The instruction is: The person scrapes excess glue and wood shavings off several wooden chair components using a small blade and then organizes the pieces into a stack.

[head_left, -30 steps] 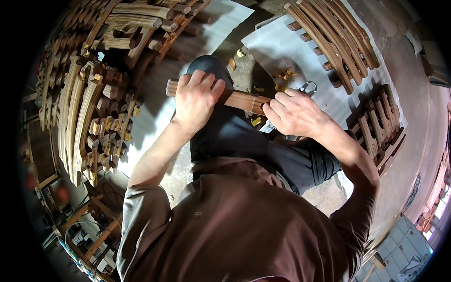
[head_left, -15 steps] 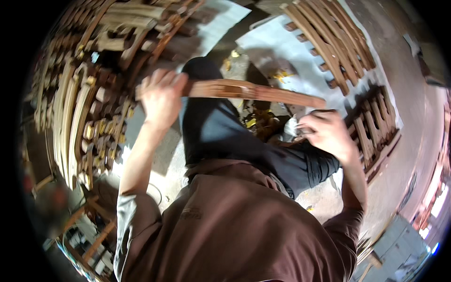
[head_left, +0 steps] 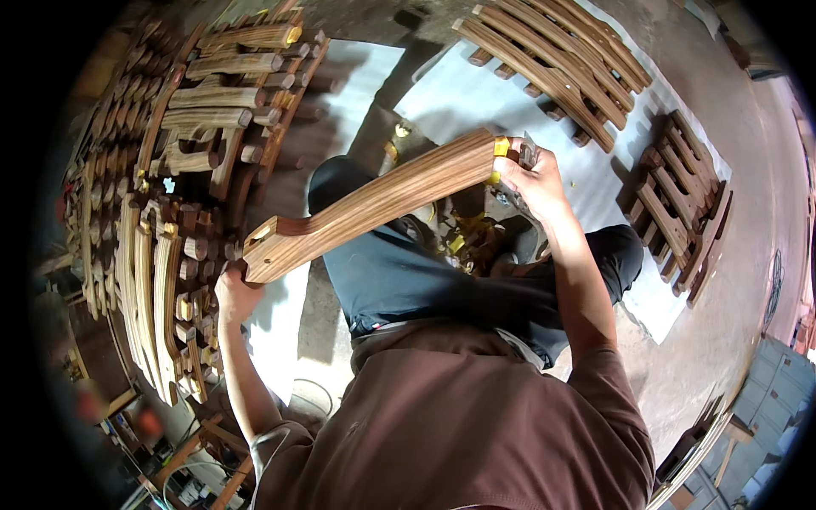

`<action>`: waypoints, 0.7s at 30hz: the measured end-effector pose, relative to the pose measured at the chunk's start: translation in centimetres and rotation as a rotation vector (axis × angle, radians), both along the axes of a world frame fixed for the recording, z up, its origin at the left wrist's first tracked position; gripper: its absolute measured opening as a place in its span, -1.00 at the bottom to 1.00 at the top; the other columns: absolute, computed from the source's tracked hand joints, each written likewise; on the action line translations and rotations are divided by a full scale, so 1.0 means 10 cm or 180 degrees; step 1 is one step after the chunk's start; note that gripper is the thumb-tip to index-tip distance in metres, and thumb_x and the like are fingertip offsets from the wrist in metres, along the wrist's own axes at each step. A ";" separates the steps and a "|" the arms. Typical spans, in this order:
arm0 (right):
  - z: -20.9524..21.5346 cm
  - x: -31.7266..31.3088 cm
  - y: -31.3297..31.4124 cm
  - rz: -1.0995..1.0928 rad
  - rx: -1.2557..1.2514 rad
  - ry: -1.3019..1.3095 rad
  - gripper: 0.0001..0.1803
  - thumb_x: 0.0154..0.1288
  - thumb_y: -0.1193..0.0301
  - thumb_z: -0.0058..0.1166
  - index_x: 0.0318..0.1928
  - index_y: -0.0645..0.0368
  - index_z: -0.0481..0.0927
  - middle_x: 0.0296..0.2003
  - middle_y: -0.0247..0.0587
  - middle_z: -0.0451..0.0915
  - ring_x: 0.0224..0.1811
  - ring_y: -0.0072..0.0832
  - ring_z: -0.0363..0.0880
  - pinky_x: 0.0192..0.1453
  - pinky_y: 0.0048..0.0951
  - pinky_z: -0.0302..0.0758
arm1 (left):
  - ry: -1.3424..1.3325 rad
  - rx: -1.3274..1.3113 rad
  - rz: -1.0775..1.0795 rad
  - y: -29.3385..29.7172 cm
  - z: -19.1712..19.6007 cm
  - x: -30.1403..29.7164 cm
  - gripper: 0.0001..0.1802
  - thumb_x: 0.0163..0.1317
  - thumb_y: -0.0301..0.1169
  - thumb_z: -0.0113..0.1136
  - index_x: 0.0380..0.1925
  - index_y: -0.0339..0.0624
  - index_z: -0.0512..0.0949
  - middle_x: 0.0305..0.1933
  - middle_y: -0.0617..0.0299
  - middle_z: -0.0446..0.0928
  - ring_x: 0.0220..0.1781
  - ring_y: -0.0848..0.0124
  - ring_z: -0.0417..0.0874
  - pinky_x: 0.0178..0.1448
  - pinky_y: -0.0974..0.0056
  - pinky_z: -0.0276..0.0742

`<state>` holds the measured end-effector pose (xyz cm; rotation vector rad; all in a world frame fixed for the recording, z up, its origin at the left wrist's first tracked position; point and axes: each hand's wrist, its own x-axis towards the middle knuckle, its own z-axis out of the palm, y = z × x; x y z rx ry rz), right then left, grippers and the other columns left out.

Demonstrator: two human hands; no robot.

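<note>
A curved wooden furniture part (head_left: 382, 195) with striped brown grain lies slantwise in front of me, above my legs. My left hand (head_left: 236, 293) grips its lower left end, where two dark holes show; its fingers are partly hidden. At the upper right end, a strip of yellow tape (head_left: 500, 153) wraps the wood. There, my right hand (head_left: 534, 180) is closed, its thumb beside the tape. A small grey metal-looking tool (head_left: 529, 151) pokes out from its fingers; its kind is not clear.
Stacked wooden parts (head_left: 153, 289) rise on my left, some with yellow ends. On white sheeting (head_left: 361, 72) ahead stand more curved parts (head_left: 544, 72) and a slatted stack (head_left: 680, 200) at right. Yellow scraps (head_left: 467, 238) lie between my legs. Grey boxes (head_left: 778, 382) stand at lower right.
The wooden part has turned from edge-on to show its broad face. Its left end has dropped with my left hand; my right hand has risen to its taped right end.
</note>
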<state>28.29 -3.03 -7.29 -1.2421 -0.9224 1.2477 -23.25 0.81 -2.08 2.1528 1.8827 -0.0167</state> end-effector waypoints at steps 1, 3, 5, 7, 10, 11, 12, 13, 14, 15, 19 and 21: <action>0.07 -0.07 0.01 0.0015 -0.0003 0.0073 -0.76 0.29 0.46 0.25 -0.08 0.31 0.60 -0.44 -0.46 0.51 -0.53 -0.74 0.34 -0.47 -0.60 0.31 | -0.0049 -0.0389 0.0256 -0.05 0.01 -0.07 -0.60 -0.15 -0.40 0.36 -0.22 -0.32 0.64 -0.13 -0.12 0.64 -0.01 0.01 0.65 0.04 0.06 0.57; 0.06 -0.19 0.03 0.0007 0.0093 0.0027 -0.77 0.25 0.49 0.27 -0.10 0.30 0.62 -0.40 -0.43 0.57 -0.46 -0.72 0.42 -0.37 -0.60 0.39 | 0.0245 -0.0717 0.0361 -0.08 0.00 -0.19 -0.45 -0.15 -0.35 0.39 -0.09 -0.38 0.59 -0.06 -0.22 0.61 0.03 -0.02 0.64 0.09 0.06 0.56; 0.05 -0.27 0.02 -0.0084 0.0262 -0.0263 -0.74 0.20 0.50 0.31 -0.10 0.27 0.63 -0.34 -0.39 0.64 -0.35 -0.70 0.52 -0.23 -0.61 0.48 | 0.0327 -0.1114 0.0415 -0.06 0.00 -0.21 -0.35 -0.16 -0.34 0.41 0.02 -0.39 0.55 0.00 -0.24 0.59 0.10 0.00 0.62 0.15 0.07 0.54; 0.06 -0.43 0.01 -0.0158 0.0280 -0.0174 -0.72 0.13 0.61 0.32 -0.12 0.27 0.62 -0.30 -0.37 0.66 -0.22 -0.67 0.58 -0.07 -0.58 0.53 | 0.0623 -0.1290 0.0021 -0.09 0.10 -0.32 -0.10 -0.14 -0.39 0.41 0.32 -0.17 0.34 0.30 -0.09 0.42 0.29 0.05 0.49 0.36 0.08 0.41; 0.17 -0.65 0.03 -0.0631 0.0428 -0.0127 -0.70 0.12 0.65 0.33 -0.13 0.26 0.56 -0.30 -0.36 0.64 -0.25 -0.68 0.57 -0.12 -0.61 0.52 | 0.0649 -0.0469 -0.0030 -0.09 0.69 0.47 -0.02 -0.21 -0.42 0.49 0.35 -0.08 0.31 0.29 0.00 0.43 0.31 0.04 0.46 0.39 0.05 0.38; 0.17 -0.69 0.01 -0.0700 0.0467 -0.0288 -0.71 0.12 0.64 0.33 -0.14 0.27 0.57 -0.31 -0.36 0.63 -0.26 -0.69 0.56 -0.13 -0.61 0.51 | 0.0060 0.0061 -0.0412 -0.07 0.68 0.59 0.01 -0.23 -0.41 0.52 0.35 -0.08 0.30 0.26 0.01 0.45 0.31 0.03 0.45 0.39 0.04 0.37; 0.22 -0.73 0.01 -0.0765 0.0534 -0.0414 -0.72 0.12 0.64 0.33 -0.15 0.27 0.57 -0.32 -0.36 0.63 -0.27 -0.69 0.56 -0.14 -0.61 0.51 | -0.0346 0.0363 -0.0709 -0.06 0.72 0.90 0.03 -0.25 -0.40 0.54 0.35 -0.07 0.28 0.24 0.00 0.46 0.29 0.02 0.46 0.38 0.04 0.38; 0.25 -0.75 0.01 -0.0839 0.0618 -0.0551 -0.73 0.11 0.64 0.34 -0.16 0.28 0.57 -0.33 -0.36 0.63 -0.27 -0.70 0.55 -0.15 -0.62 0.51 | -0.0761 0.0686 -0.1015 -0.03 0.71 1.31 0.06 -0.27 -0.38 0.56 0.35 -0.06 0.27 0.23 -0.01 0.47 0.28 0.02 0.47 0.36 0.04 0.39; 0.25 -0.75 0.00 -0.0936 0.0534 -0.0382 -0.77 0.12 0.63 0.34 -0.21 0.29 0.59 -0.36 -0.36 0.63 -0.31 -0.70 0.55 -0.18 -0.62 0.51 | -0.0775 0.0773 -0.1279 -0.01 0.60 1.69 0.07 -0.27 -0.36 0.56 0.36 -0.06 0.25 0.21 -0.05 0.48 0.26 -0.01 0.49 0.33 0.05 0.42; 0.26 -0.77 -0.01 -0.0934 0.0378 -0.0401 -0.77 0.12 0.62 0.34 -0.20 0.30 0.59 -0.37 -0.36 0.64 -0.33 -0.71 0.54 -0.19 -0.62 0.51 | -0.0750 0.0857 -0.1509 0.00 0.47 1.99 0.08 -0.27 -0.35 0.56 0.36 -0.05 0.24 0.20 -0.09 0.48 0.23 -0.04 0.50 0.31 0.06 0.45; 0.26 -0.76 -0.04 -0.0949 0.0028 -0.0265 -0.84 0.13 0.60 0.33 -0.26 0.31 0.65 -0.44 -0.38 0.64 -0.40 -0.72 0.53 -0.26 -0.65 0.47 | -0.0703 0.0472 -0.1309 0.08 0.11 2.37 -0.01 -0.27 -0.36 0.54 0.28 -0.09 0.31 0.01 -0.06 0.55 -0.05 -0.03 0.61 0.08 0.13 0.56; 0.20 -0.69 -0.10 -0.0847 0.0088 -0.0164 -0.89 0.12 0.61 0.33 -0.31 0.31 0.67 -0.47 -0.40 0.63 -0.41 -0.73 0.52 -0.29 -0.66 0.45 | -0.0660 0.0795 -0.1443 0.04 0.09 2.36 -0.06 -0.27 -0.39 0.52 0.25 -0.10 0.34 -0.07 0.01 0.56 -0.15 0.00 0.63 -0.01 0.15 0.57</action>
